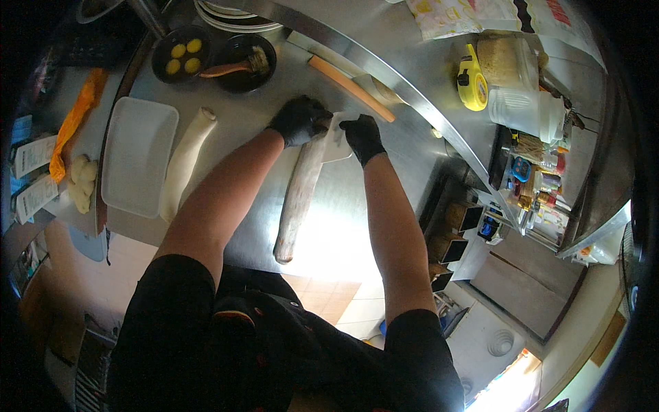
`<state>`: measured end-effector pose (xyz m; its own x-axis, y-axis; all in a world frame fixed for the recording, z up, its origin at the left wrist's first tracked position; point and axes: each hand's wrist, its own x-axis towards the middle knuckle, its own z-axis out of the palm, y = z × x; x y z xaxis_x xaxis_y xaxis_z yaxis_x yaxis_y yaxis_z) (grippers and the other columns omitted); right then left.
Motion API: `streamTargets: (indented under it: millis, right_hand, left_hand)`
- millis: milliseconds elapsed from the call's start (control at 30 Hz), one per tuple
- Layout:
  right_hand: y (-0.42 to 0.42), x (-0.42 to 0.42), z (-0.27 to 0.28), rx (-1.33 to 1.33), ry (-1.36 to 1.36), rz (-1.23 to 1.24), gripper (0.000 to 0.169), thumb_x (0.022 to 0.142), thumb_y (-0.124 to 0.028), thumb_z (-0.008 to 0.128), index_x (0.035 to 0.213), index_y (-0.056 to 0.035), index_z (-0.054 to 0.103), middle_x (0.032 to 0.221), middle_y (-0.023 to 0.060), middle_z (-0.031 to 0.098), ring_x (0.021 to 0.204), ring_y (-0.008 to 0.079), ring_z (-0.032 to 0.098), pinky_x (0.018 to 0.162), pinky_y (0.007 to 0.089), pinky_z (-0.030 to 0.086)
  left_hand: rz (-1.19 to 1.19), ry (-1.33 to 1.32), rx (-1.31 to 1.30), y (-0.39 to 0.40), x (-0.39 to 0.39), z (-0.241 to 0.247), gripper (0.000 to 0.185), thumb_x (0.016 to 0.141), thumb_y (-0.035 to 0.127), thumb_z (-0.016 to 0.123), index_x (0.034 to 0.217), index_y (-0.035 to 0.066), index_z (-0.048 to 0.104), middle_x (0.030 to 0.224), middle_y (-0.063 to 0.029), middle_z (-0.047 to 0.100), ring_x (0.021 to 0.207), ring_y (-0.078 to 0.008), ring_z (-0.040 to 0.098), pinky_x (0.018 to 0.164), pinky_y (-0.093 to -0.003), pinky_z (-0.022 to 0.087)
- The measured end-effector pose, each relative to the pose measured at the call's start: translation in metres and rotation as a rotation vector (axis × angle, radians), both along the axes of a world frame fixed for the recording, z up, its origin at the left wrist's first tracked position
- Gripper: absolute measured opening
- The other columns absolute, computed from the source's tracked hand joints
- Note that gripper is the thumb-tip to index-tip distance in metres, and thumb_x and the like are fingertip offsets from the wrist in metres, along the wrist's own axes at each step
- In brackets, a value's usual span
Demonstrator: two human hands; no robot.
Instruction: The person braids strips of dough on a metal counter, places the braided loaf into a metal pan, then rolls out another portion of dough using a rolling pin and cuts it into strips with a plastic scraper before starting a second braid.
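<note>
My left hand (301, 121), in a black glove, is closed around the far end of a thick, worn wooden rolling pin (300, 201). The pin lies lengthwise on the steel worktable (247, 195), its free end towards my body. A pale, flat dough scraper (337, 144) is pinched in my right hand (365, 138), also black-gloved. The scraper's blade lies against or just beside the pin's far right side; its exact contact is hard to make out. To the left of my left forearm lies a long, smooth white dough roll (188, 159).
A white plastic tray (139, 154) sits left of the dough. Behind are a bowl with several yolks (183, 56), a brush (252, 64) across a dark bowl, and a slim wooden stick (352, 88). A steel shelf edge (412, 92) arcs over the right, bearing a yellow tape measure (472, 80).
</note>
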<state>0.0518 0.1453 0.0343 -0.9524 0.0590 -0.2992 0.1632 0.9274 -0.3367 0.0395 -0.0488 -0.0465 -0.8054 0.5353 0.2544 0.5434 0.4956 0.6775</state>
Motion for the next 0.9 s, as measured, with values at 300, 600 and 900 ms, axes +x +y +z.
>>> streamTargets:
  millis: [300,600,900]
  right_hand:
    - [-0.037,0.008,0.017,0.08,0.031,-0.033,0.03,0.079,-0.024,0.064,0.087,0.0048,0.068,0.091,0.0296,0.068,0.094,0.0461,0.066,0.085,0.0502,0.054]
    - [-0.062,0.025,0.007,-0.038,0.207,-0.236,0.03,0.081,-0.028,0.066,0.091,0.0,0.069,0.095,0.0285,0.069,0.096,0.0444,0.067,0.083,0.0494,0.054]
    - [-0.009,-0.026,-0.011,0.293,0.037,0.445,0.019,0.079,-0.019,0.06,0.076,-0.0043,0.071,0.083,0.0206,0.071,0.085,0.0374,0.069,0.077,0.0474,0.054]
  left_hand:
    - [-0.04,0.107,-0.045,-0.004,0.003,0.019,0.024,0.086,0.036,0.064,0.092,0.015,0.074,0.1,-0.0127,0.071,0.098,-0.0338,0.066,0.094,-0.0494,0.047]
    - [0.024,0.187,-0.083,0.001,0.01,0.023,0.017,0.082,0.028,0.066,0.086,0.014,0.072,0.091,-0.0116,0.072,0.09,-0.0334,0.068,0.086,-0.0503,0.05]
    - [0.081,0.05,-0.031,0.001,0.014,-0.001,0.016,0.084,0.025,0.062,0.089,0.012,0.07,0.098,-0.0125,0.071,0.096,-0.0329,0.065,0.089,-0.0496,0.048]
